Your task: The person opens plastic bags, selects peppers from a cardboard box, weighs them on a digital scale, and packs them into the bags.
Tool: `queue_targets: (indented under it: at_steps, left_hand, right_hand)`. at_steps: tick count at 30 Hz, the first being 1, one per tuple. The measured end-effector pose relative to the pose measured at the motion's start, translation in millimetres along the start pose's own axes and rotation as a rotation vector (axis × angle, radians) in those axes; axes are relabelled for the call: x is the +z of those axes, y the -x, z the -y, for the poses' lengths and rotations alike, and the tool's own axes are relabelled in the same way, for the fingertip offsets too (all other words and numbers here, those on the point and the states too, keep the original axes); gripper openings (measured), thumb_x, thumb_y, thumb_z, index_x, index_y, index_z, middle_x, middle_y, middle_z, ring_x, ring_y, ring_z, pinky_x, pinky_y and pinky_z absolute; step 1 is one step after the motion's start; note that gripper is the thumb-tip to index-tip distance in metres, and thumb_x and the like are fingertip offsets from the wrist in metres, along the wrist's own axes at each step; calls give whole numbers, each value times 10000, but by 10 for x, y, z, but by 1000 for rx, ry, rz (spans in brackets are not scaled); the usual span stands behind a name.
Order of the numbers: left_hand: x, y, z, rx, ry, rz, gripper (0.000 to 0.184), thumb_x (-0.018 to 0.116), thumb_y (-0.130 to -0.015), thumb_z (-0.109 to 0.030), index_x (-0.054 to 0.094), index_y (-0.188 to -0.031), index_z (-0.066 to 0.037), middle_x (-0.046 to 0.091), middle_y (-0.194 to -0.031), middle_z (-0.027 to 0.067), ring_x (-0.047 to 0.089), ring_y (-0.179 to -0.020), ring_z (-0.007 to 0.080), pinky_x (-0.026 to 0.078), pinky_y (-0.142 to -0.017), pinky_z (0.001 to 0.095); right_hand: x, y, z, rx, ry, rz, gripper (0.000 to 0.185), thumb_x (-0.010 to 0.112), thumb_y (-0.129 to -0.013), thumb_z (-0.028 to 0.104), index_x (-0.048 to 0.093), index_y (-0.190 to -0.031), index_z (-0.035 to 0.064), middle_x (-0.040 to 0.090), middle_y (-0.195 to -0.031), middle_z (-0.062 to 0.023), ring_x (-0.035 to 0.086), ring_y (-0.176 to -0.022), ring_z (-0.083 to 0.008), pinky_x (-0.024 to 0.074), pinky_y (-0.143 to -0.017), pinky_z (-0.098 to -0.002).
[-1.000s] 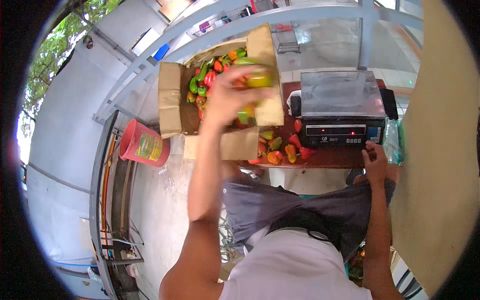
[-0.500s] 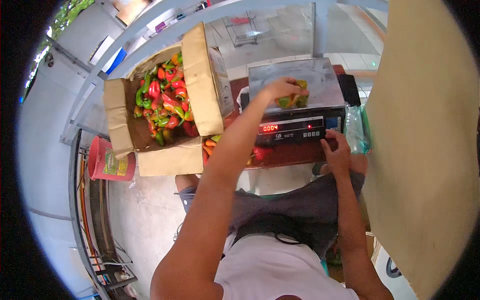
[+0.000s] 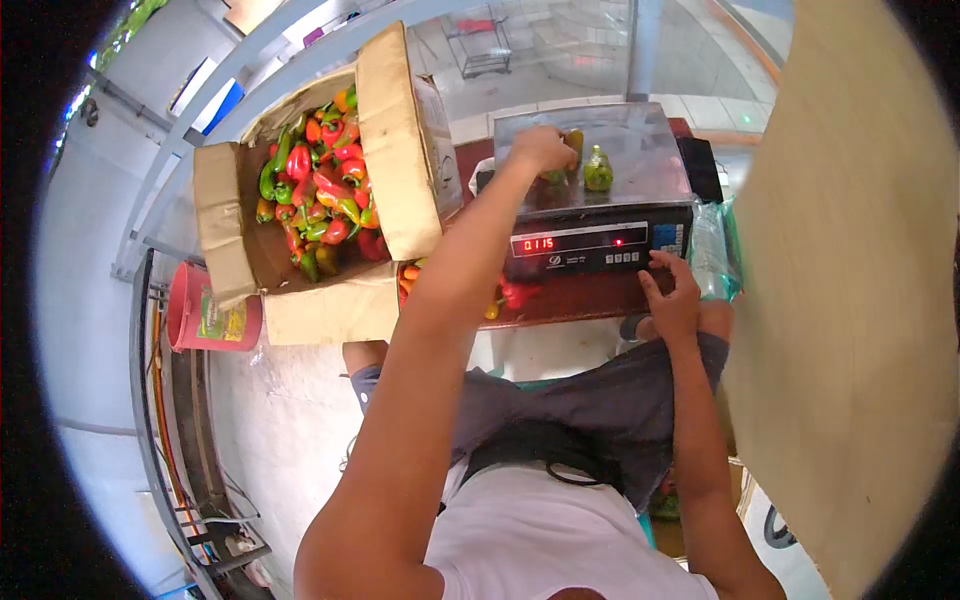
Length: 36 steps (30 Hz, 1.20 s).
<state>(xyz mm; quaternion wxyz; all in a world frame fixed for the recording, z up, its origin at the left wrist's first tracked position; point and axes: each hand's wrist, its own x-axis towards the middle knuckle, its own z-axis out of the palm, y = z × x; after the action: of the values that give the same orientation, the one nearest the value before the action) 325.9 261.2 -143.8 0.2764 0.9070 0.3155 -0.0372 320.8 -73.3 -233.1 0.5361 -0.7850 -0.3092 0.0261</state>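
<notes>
On the steel pan (image 3: 650, 150) of a digital scale, my left hand (image 3: 543, 150) is closed around a green-and-brownish pepper (image 3: 574, 145), with its fingers partly hiding it. A green pepper (image 3: 597, 172) rests on the pan just right of that hand. The scale's red display (image 3: 540, 244) reads 0.115. My right hand (image 3: 675, 290) is at the front right corner of the scale, below the buttons, thumb and forefinger apart and nothing held.
A cardboard box (image 3: 405, 150) of red and green peppers (image 3: 330, 180) stands left of the scale. More peppers (image 3: 515, 295) lie on the dark red table (image 3: 570, 308) before it. A pink bucket (image 3: 215, 310) is at far left, a brown board (image 3: 850, 300) at right.
My left hand has shifted left across the pan, leaving one green pepper standing free. The display went from 0.004 to 0.115. My right hand stays by the scale's corner.
</notes>
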Motion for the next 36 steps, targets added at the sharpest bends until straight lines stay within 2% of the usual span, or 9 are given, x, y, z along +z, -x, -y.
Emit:
queue_targets:
  at_steps: [7, 10, 16, 19, 21, 22, 26, 32, 36]
  left_hand:
    - [55, -29, -85, 240, -174, -235, 430, 722, -756, -395, 759, -1006, -48, 730, -1004, 208, 689, -987, 399, 554, -867, 443]
    - [-392, 786, -430, 356, 103, -219, 441, 709, -822, -372, 731, -1098, -28, 732, -1001, 198, 687, -983, 402, 539, -896, 461]
    - [-1597, 1964, 138, 468, 322, -403, 271, 684, -900, -118, 709, -1155, -33, 726, -949, 12, 615, -763, 38, 522, -660, 256]
    - [-2144, 1967, 1303, 363, 182, -565, 329, 741, -882, -280, 740, -1090, -24, 741, -888, 80, 632, -751, 95, 528, -724, 293]
    - [-2415, 2202, 1859, 1, -26, -536, 338, 758, -849, -325, 752, -1061, -61, 738, -861, 101, 708, -745, 206, 545, -710, 356]
    - [-2442, 2270, 2100, -64, -416, -588, 327, 785, -816, -313, 754, -1039, -75, 742, -871, 121, 725, -784, 261, 558, -728, 387]
    - [-2202, 2587, 2554, -591, -263, 28, 493, 836, -726, -397, 738, -1113, -109, 740, -1011, 173, 726, -920, 304, 568, -822, 423]
    - [-1617, 2286, 3352, -359, -526, -137, 777, 765, -681, -625, 698, -1171, -25, 717, -1098, 219, 688, -1070, 355, 543, -925, 454]
    - [-1522, 2204, 3371, -282, -660, -199, 771, 792, -674, -547, 664, -1229, -27, 672, -1214, 239, 660, -1130, 365, 526, -964, 450]
  right_hand:
    - [0, 18, -9, 4, 43, 6, 364, 769, -806, 55, 677, -1156, 89, 689, -1028, -100, 667, -953, -257, 525, -861, -366]
    - [6, 38, -4, -4, 48, 10, 371, 769, -811, 58, 673, -1167, 94, 688, -1032, -96, 669, -952, -252, 526, -866, -366]
    - [-56, 90, -39, 55, 20, 35, 383, 768, -828, 65, 662, -1196, 91, 692, -1044, -80, 669, -971, -218, 525, -872, -345]
    - [-33, 75, -70, 26, 34, 8, 380, 768, -832, 60, 659, -1196, 74, 694, -1053, -85, 667, -970, -214, 523, -869, -334]
    - [-18, 62, -88, -35, 12, 3, 368, 763, -839, 64, 661, -1192, 67, 694, -1054, -91, 666, -974, -216, 521, -877, -334]
    - [-12, 51, -94, -64, 7, -4, 362, 761, -842, 66, 662, -1191, 64, 694, -1055, -93, 665, -976, -216, 519, -881, -335]
    - [45, 44, -200, -19, -28, 1, 338, 752, -849, 68, 670, -1177, 68, 693, -1048, -94, 665, -975, -223, 515, -886, -334]
    - [11, 81, -64, -45, 81, 26, 304, 752, -852, 87, 677, -1147, 74, 694, -1010, -89, 676, -919, -223, 530, -821, -338]
    - [-68, 131, 77, -16, 3, 23, 238, 761, -849, 120, 702, -1074, 71, 696, -965, -88, 680, -867, -214, 537, -779, -334]
